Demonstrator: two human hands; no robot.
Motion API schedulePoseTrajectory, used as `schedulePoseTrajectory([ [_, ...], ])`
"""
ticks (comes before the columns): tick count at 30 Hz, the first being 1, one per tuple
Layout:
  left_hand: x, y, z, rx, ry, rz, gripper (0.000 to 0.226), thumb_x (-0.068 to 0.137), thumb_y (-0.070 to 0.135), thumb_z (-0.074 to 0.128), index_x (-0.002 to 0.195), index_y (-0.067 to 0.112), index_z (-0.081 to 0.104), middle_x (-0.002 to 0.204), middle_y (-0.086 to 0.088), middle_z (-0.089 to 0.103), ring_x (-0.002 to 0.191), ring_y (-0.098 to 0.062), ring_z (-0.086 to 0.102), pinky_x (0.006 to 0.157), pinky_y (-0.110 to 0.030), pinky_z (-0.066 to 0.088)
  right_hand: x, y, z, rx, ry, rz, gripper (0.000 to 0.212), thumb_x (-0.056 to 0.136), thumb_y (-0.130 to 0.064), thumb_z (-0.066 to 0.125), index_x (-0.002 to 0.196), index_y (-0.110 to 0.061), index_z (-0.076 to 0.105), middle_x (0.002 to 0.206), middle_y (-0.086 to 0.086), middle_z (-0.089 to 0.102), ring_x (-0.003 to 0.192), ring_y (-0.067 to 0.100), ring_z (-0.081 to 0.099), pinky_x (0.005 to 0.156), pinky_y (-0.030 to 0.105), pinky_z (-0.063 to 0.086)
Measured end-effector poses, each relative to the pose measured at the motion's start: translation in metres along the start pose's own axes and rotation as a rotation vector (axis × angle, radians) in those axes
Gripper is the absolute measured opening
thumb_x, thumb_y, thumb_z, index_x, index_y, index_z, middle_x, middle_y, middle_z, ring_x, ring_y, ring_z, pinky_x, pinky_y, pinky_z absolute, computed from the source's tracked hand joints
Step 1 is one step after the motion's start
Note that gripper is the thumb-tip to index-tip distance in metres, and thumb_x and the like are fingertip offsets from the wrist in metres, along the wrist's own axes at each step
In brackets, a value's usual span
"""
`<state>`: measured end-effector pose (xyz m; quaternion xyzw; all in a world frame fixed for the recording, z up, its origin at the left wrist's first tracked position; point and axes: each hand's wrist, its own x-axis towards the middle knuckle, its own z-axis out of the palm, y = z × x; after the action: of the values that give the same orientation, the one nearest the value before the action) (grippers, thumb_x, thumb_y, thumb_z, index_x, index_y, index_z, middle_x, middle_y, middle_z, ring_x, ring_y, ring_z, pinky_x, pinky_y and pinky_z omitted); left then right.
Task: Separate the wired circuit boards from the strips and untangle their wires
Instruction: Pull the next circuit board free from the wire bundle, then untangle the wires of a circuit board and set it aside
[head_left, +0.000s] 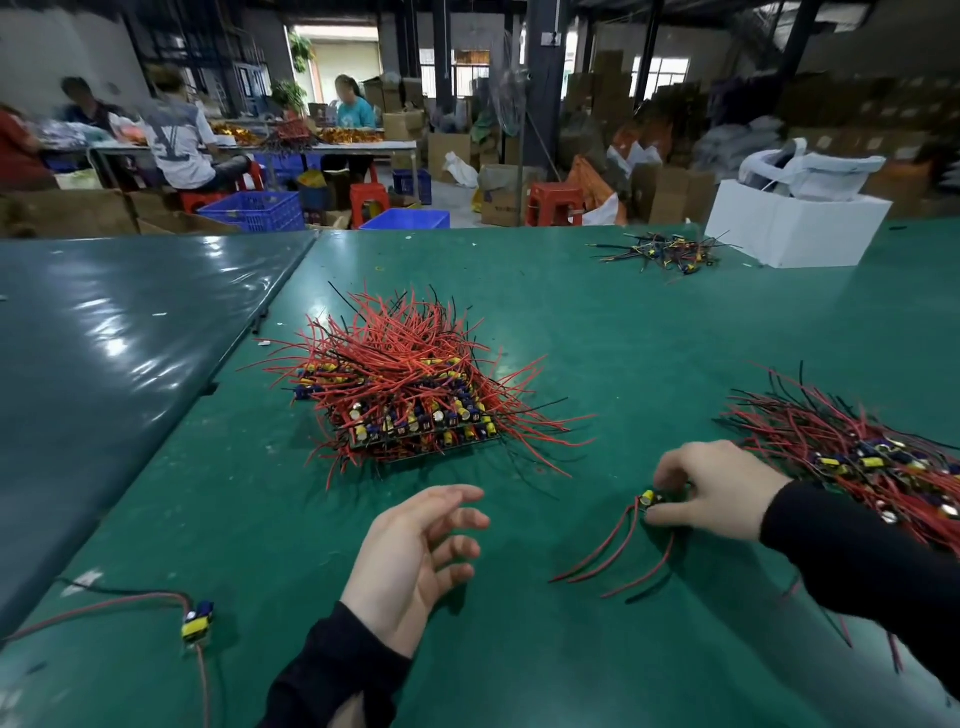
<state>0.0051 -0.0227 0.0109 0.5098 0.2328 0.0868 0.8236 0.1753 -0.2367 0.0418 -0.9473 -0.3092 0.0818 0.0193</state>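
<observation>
While I watched through the head camera, I logged the following, each placed against the central stack of strips (410, 400) on the green table (597, 322).

Item 1: stack of strips, boards not yet separated, red and black wires bristling upward and outward.

Item 2: right hand (719, 488), to the right of the stack and nearer me, thumb and fingertips pinched on a single wired circuit board (652, 500) pressed to the table; its red wires (618, 556) trailed toward me. How firmly it was gripped I could not quite tell, since the fingers covered most of the board.

Item 3: left hand (415, 561), just in front of the stack, fingers spread wide and holding nothing.

Item 4: separated board (197, 621), well to the stack's left and nearer me, lying loose with long leads.

Item 5: second heap of wired boards (857, 452), right of the stack, beside the right wrist.

Item 6: small cluster of boards (665, 254) and a white box (795, 228), beyond the stack to the right.

Hazards, as I judged them: the sleeve could drag the second heap's wires and re-tangle them; a sharp pull on crossed leads might tear a solder joint.
</observation>
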Motion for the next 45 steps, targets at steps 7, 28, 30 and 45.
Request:
schedulePoseTrajectory([
  [7, -0.001, -0.011, 0.013, 0.1, -0.117, 0.069, 0.019, 0.072, 0.024, 0.069, 0.081, 0.007, 0.072, 0.08, -0.013, 0.072, 0.066, -0.015, 0.064, 0.056, -0.021, 0.052, -0.007, -0.042, 0.006, 0.207, 0.165, -0.347, 0.013, 0.08, -0.024, 0.068, 0.091, -0.029, 0.065, 0.081, -0.009, 0.061, 0.067, 0.006, 0.05, 0.073, 0.026, 0.045],
  [28, 0.001, -0.022, 0.016, 0.242, -0.045, 0.11, 0.011, 0.081, -0.007, 0.064, 0.083, 0.003, 0.06, 0.064, -0.015, 0.061, 0.051, -0.02, 0.061, 0.044, -0.025, 0.051, -0.013, -0.084, 0.023, 0.654, 0.311, -0.583, 0.023, 0.07, -0.003, 0.074, 0.086, -0.019, 0.073, 0.075, -0.008, 0.066, 0.06, 0.005, 0.054, 0.06, 0.018, 0.045],
  [30, 0.002, -0.02, 0.015, 0.211, -0.053, 0.085, 0.014, 0.077, -0.012, 0.062, 0.078, 0.002, 0.062, 0.065, -0.017, 0.065, 0.05, -0.021, 0.061, 0.044, -0.024, 0.051, -0.013, -0.082, 0.026, 0.72, 0.299, -0.544, 0.022, 0.069, -0.004, 0.075, 0.083, -0.02, 0.072, 0.071, -0.01, 0.066, 0.058, 0.005, 0.056, 0.06, 0.018, 0.046],
  [45, -0.005, -0.001, 0.007, 0.185, -0.283, -0.194, 0.044, 0.061, 0.005, 0.066, 0.105, 0.005, 0.064, 0.058, -0.013, 0.06, 0.041, -0.018, 0.054, 0.041, -0.02, 0.044, -0.02, -0.081, 0.02, 1.336, -0.362, -0.272, 0.031, 0.06, -0.012, 0.075, 0.089, -0.003, 0.068, 0.068, 0.001, 0.067, 0.058, 0.011, 0.063, 0.059, 0.016, 0.05],
])
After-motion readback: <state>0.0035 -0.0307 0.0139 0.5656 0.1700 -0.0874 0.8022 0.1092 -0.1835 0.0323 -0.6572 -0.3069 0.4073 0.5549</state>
